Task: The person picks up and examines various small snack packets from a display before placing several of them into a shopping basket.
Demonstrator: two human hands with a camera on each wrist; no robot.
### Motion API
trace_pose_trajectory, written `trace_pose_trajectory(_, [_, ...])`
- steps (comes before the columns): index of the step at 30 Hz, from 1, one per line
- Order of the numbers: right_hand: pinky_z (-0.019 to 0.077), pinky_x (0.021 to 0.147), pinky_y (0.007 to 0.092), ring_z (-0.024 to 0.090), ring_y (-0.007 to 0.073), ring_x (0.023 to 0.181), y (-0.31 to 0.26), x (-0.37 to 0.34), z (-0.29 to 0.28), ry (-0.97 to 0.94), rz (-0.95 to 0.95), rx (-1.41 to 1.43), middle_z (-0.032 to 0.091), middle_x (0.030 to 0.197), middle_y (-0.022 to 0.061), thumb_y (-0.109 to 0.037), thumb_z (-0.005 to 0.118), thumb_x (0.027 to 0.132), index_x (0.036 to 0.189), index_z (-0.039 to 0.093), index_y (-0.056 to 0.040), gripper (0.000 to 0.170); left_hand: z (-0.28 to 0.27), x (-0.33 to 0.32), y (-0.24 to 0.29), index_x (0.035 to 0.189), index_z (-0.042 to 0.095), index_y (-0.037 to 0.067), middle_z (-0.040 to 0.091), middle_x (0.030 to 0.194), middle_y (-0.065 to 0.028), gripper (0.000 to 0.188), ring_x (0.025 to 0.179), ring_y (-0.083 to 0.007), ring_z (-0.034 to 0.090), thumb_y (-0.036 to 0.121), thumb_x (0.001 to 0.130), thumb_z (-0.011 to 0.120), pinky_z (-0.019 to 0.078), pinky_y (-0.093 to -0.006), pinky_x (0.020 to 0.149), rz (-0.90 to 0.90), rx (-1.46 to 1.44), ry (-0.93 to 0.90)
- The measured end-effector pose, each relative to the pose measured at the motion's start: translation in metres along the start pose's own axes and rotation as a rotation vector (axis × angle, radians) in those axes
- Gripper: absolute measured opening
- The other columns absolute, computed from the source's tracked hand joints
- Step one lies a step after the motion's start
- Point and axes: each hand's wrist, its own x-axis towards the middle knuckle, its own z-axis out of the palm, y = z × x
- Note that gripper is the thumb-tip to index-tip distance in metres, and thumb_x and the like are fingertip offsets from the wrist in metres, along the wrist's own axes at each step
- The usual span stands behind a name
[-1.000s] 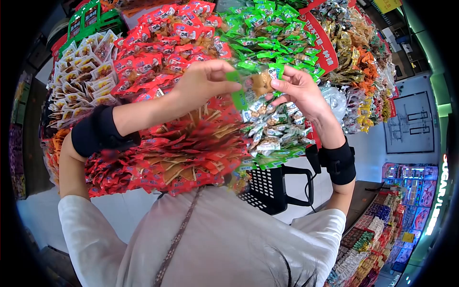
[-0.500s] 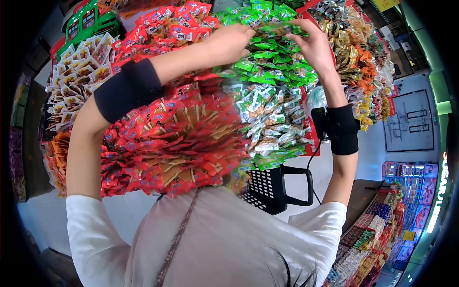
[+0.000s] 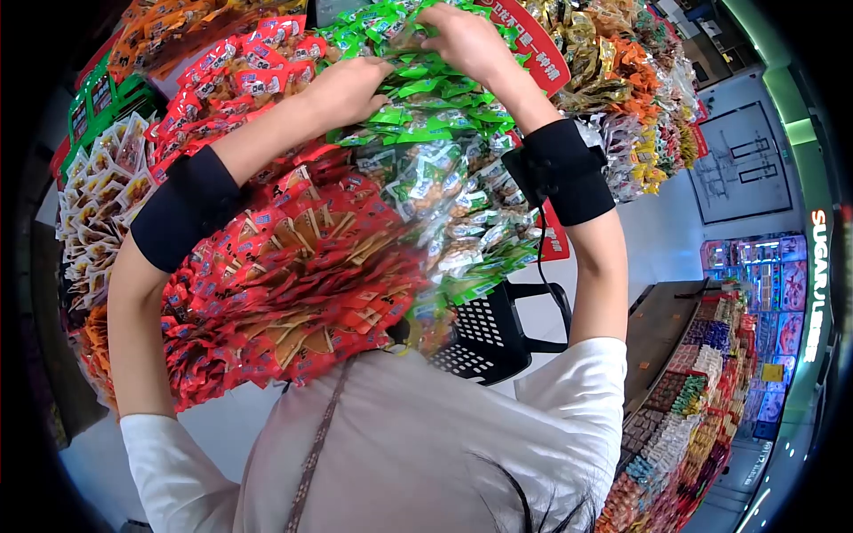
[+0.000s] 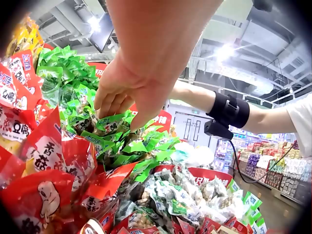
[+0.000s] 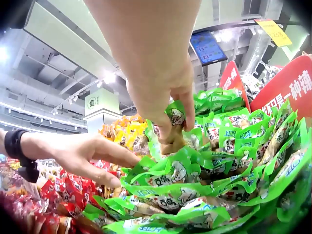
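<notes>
Over the pile of green snack packets (image 3: pixel 418 111), my left hand (image 3: pixel 351 89) reaches in from the left. Its fingers are fairly straight in the right wrist view, where this hand (image 5: pixel 85 156) rests on the near green packets (image 5: pixel 170 180). Farther up the pile is my right hand (image 3: pixel 471 44). In the right wrist view, the right hand (image 5: pixel 158 92) pinches one green packet (image 5: pixel 176 116) between thumb and fingers. The left wrist view has my left hand (image 4: pixel 139 87) above the green packets (image 4: pixel 112 124), its fingertips partly hidden among them.
Red packets (image 3: pixel 293 258) fill the near left, and clear-and-green ones (image 3: pixel 466 213) lie at the near right. White packets (image 3: pixel 111 195) and a green basket (image 3: pixel 102 111) are farther left. A red sign (image 3: pixel 538 49) borders the green pile; a black crate (image 3: pixel 484 333) is below.
The packet held between both hands a second ago is out of that hold. Both hands have moved up to the green pile and now lie farther left in the head view, which has shifted.
</notes>
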Motion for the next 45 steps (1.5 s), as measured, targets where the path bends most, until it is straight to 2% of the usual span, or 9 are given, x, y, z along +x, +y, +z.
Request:
trace_pose_trajectory(8, [0.0436, 0.061, 0.0413, 0.054, 0.0357, 0.071, -0.006, -0.004, 0.030, -0.029, 0.095, -0.046, 0.052, 0.084, 0.0196, -0.006, 0.053, 0.073, 0.091, 0.047, -0.0015, 0.020, 0.000, 0.001, -0.001, 0.111, 0.050, -0.001, 0.056, 0.102, -0.0192, 0.041, 0.093, -0.0330, 0.055, 0.011, 0.073, 0.062, 0.0447, -0.0390, 0.082, -0.042, -0.015, 0.013])
trace_pose_trajectory(11, [0.0445, 0.060, 0.0371, 0.056, 0.0302, 0.070, -0.014, 0.001, 0.022, -0.093, 0.609, 0.530, 0.056, 0.080, 0.0186, -0.005, 0.054, 0.076, 0.089, 0.050, 0.0002, 0.015, -0.009, 0.010, -0.009, 0.106, 0.055, 0.002, 0.058, 0.097, -0.0188, 0.035, 0.088, -0.0325, 0.057, 0.010, 0.073, 0.062, 0.0464, -0.0385, 0.078, -0.144, -0.030, -0.064])
trace_pose_trajectory(15, [0.0447, 0.066, 0.0403, 0.056, 0.0347, 0.078, -0.001, -0.001, 0.036, -0.031, 0.072, 0.082, 0.058, 0.078, 0.0181, 0.000, 0.051, 0.070, 0.087, 0.054, -0.0021, 0.017, -0.016, 0.012, -0.023, 0.088, 0.061, 0.000, 0.060, 0.079, -0.0192, 0.019, 0.078, -0.0340, 0.058, 0.004, 0.070, 0.061, 0.0473, -0.0392, 0.069, -0.093, -0.004, 0.038])
trace_pose_trajectory(26, [0.0471, 0.062, 0.0398, 0.059, 0.0322, 0.065, -0.013, 0.015, 0.040, 0.111, 0.252, 0.159, 0.060, 0.068, 0.0167, -0.008, 0.056, 0.071, 0.081, 0.061, -0.0047, 0.012, -0.032, 0.013, -0.035, 0.073, 0.058, -0.005, 0.057, 0.066, -0.0211, 0.009, 0.065, -0.0357, 0.057, 0.000, 0.067, 0.062, 0.0470, -0.0380, 0.059, -0.091, -0.028, 0.166])
trace_pose_trajectory(30, [0.0468, 0.059, 0.0401, 0.059, 0.0317, 0.063, -0.021, 0.020, 0.037, -0.002, 0.136, -0.150, 0.060, 0.067, 0.0156, -0.011, 0.056, 0.070, 0.079, 0.062, -0.0077, 0.011, -0.033, 0.027, -0.055, 0.077, 0.058, -0.004, 0.059, 0.072, -0.0207, 0.012, 0.069, -0.0358, 0.058, 0.002, 0.068, 0.063, 0.0470, -0.0387, 0.062, -0.212, -0.066, 0.030])
trace_pose_trajectory(31, [0.0466, 0.059, 0.0402, 0.059, 0.0318, 0.063, -0.023, 0.023, 0.037, -0.045, 0.133, -0.182, 0.060, 0.067, 0.0154, -0.012, 0.056, 0.070, 0.078, 0.062, -0.0084, 0.010, -0.047, 0.023, -0.026, 0.094, 0.057, 0.003, 0.058, 0.081, -0.0192, 0.021, 0.073, -0.0300, 0.055, 0.006, 0.076, 0.047, 0.0452, -0.0342, 0.065, -0.138, -0.417, 0.266])
trace_pose_trajectory(34, [0.0460, 0.058, 0.0410, 0.059, 0.0315, 0.063, -0.025, 0.024, 0.040, -0.080, 0.096, -0.289, 0.060, 0.066, 0.0143, -0.012, 0.056, 0.070, 0.075, 0.062, -0.0100, 0.008, -0.044, 0.030, -0.027, 0.093, 0.056, 0.002, 0.057, 0.085, -0.0226, 0.022, 0.081, -0.0336, 0.055, 0.005, 0.077, 0.041, 0.0457, -0.0363, 0.067, 0.051, -0.369, 0.469])
trace_pose_trajectory(40, [0.0459, 0.057, 0.0411, 0.059, 0.0297, 0.062, -0.020, 0.017, 0.024, -0.043, 0.119, -0.200, 0.060, 0.064, 0.0120, -0.011, 0.054, 0.071, 0.079, 0.062, -0.0131, 0.011, -0.047, 0.029, -0.029, 0.092, 0.057, 0.001, 0.058, 0.073, -0.0191, 0.021, 0.072, -0.0320, 0.058, 0.012, 0.076, 0.049, 0.0448, -0.0384, 0.064, -0.190, 0.137, 0.063])
trace_pose_trajectory(45, [0.0463, 0.058, 0.0397, 0.060, 0.0269, 0.066, -0.021, 0.009, 0.023, -0.066, 0.083, -0.183, 0.062, 0.071, 0.0104, -0.013, 0.055, 0.073, 0.088, 0.061, -0.0143, 0.016, -0.026, 0.034, -0.023, 0.090, 0.054, -0.002, 0.058, 0.082, -0.0203, 0.024, 0.082, -0.0362, 0.055, 0.005, 0.069, 0.064, 0.0452, -0.0428, 0.071, -0.048, -0.019, 0.128])
